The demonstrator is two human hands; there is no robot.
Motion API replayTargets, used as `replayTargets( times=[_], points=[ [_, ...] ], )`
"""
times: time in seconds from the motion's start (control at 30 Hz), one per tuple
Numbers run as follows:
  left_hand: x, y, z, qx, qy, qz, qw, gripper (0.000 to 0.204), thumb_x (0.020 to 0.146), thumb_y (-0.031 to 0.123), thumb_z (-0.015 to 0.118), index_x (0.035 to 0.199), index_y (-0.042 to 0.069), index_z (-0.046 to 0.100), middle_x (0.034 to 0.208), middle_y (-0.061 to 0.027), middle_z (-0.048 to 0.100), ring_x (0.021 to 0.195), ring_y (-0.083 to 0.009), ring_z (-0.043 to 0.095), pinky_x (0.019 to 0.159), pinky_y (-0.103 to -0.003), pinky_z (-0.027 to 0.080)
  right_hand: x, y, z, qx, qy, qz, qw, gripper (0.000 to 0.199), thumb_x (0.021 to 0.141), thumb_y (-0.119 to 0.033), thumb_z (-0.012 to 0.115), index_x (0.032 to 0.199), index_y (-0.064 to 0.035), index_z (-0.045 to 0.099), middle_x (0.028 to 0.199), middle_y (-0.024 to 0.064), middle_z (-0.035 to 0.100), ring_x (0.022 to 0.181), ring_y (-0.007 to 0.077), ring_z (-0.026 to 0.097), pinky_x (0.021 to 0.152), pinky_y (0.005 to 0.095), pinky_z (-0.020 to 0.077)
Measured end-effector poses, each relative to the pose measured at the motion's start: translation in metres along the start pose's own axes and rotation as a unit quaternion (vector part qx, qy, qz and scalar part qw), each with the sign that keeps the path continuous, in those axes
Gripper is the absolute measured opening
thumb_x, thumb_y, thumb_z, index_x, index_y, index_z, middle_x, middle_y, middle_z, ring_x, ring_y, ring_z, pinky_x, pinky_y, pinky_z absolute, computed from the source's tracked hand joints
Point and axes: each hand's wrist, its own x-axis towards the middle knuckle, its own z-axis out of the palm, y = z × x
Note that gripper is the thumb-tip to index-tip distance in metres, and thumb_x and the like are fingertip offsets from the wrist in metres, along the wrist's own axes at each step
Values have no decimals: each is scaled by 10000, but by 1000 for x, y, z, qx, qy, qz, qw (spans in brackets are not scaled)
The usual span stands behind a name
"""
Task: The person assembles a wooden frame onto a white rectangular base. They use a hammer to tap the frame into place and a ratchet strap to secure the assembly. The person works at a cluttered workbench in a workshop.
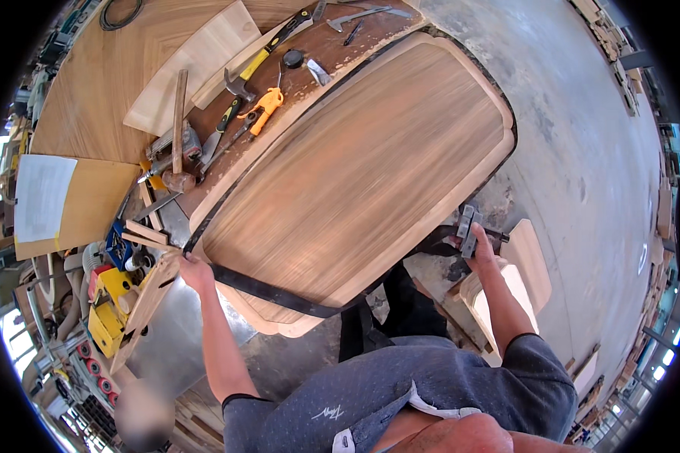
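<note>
Gripping the metal ratchet buckle [468, 230] in closed fingers, the right hand [477, 249] sits at the panel's near-right edge, while the left hand [195, 270] pinches the black band clamp strap [279, 294] at the near-left corner. That strap already loops the whole rounded wooden tabletop [355, 174] on the workbench [98, 83]; tightening looks unfinished, since the near run sags loose. Hammers [177, 128] lie beyond

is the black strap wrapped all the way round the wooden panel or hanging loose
Wrapped round. The black strap hugs the rounded wooden panel edge, left hand on it, right hand at the metal ratchet.
</note>
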Motion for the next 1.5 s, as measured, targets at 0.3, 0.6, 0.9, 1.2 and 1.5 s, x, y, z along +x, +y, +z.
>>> replayTargets(
  times=[0.3, 0.6, 0.9, 1.2, 1.5],
  points=[
    [23, -2, -9, 58, -86, 90, 991, 224, 976, 201, 535, 986, -13, 601, 881, -282, 669, 907, -485, 635, 802, -538, 486, 20, 12, 0, 22, 18, -30, 999, 480, 847, -498, 724, 1117, -106, 656, 973, 56, 719, 829, 268, 719, 805, 400, 559],
    [70, 38, 3, 12, 73, 51, 996, 124, 908, 49, 492, 997, -5, 560, 858, -230, 692, 842, -432, 673, 749, -519, 511, 23, 3, -2, -25, 14, -32, 999, 548, 850, -501, 719, 1225, -109, 641, 1068, 55, 725, 809, 196, 702, 750, 345, 536],
    [65, 24, 11, 68, -7, 74, 995, 217, 960, 117, 480, 1104, -7, 584, 948, -276, 689, 904, -468, 666, 799, -545, 517, 21, 2, -4, -19, 20, -18, 999, 563, 838, -504, 723, 1243, -123, 638, 1088, 52, 724, 817, 201, 702, 729, 325, 525],
    [66, 9, 16, 112, -77, 74, 988, 182, 977, 144, 464, 1012, 13, 585, 966, -278, 683, 975, -459, 652, 804, -561, 502, 30, 1, -11, -12, 20, -9, 1000, 575, 852, -496, 723, 1251, -94, 626, 1107, 73, 717, 838, 225, 702, 749, 339, 543],
    [66, 23, 4, 90, -52, 29, 994, 174, 916, 81, 526, 1078, 40, 574, 1034, -222, 683, 956, -446, 679, 794, -529, 545, 26, 1, -9, -35, -1, -19, 999, 659, 874, -519, 674, 1363, -97, 541, 1192, 72, 684, 896, 203, 660, 787, 331, 502]
  ],
)
